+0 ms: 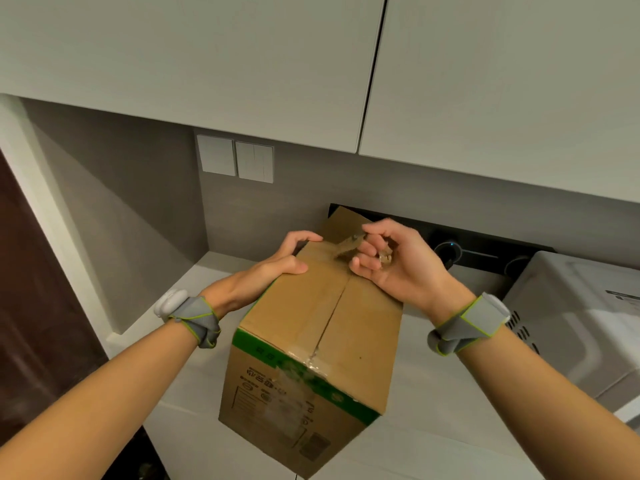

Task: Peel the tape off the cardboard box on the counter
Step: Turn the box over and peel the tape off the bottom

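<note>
A brown cardboard box (332,327) with a green band stands on the white counter (433,445). Its top flaps are closed along a centre seam. My left hand (277,268) presses on the box's far left top edge, fingers curled over it. My right hand (391,261) hovers over the far end of the top and pinches a lifted strip of brown tape (348,247) between thumb and fingers. The strip's lower end still joins the box near the seam. Bits of clear tape (311,362) cling to the near top edge and front face.
A white appliance (581,327) stands close to the right of the box. Behind the box is a black panel with round knobs (448,252). Wall switches (235,159) and overhead cabinets (311,64) are beyond. The counter's left edge drops off beside a dark door.
</note>
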`<state>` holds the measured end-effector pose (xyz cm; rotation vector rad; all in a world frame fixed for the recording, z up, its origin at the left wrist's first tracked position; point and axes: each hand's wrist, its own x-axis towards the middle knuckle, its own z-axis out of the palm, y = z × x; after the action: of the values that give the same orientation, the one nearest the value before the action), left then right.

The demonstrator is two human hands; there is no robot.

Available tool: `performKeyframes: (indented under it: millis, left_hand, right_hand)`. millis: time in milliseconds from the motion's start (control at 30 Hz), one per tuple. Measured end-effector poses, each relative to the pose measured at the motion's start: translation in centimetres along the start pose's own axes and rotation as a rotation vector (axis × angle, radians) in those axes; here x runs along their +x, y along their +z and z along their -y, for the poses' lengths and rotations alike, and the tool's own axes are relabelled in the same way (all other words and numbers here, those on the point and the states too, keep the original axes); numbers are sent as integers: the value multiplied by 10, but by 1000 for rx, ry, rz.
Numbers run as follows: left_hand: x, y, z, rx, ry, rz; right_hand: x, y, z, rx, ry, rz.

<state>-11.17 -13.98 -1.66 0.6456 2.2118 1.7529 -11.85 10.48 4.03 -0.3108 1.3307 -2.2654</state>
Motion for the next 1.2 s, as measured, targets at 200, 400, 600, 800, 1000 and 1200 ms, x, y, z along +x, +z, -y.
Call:
performKeyframes:
  millis: [200, 400, 600, 800, 1000, 1200]
  left_hand:
    - [-9, -27, 1, 116, -80, -9]
    - [-8, -36, -5, 280, -121, 61]
    - [-11, -36, -4, 269, -154, 38]
    - [-12, -45, -12, 340, -182, 75]
    - [1, -26, -46, 626, -206, 159]
    - [6, -14, -37, 650, -165, 22]
  right_hand:
    - [3, -5, 7, -410, -14, -62]
    - [14, -10, -5, 32, -52, -33]
    - [16, -19, -19, 141, -141, 97]
    - [24, -13, -24, 173, -163, 74]
    - [32, -6, -16, 184, -28, -38]
    - [38, 8, -4, 53, 27, -122]
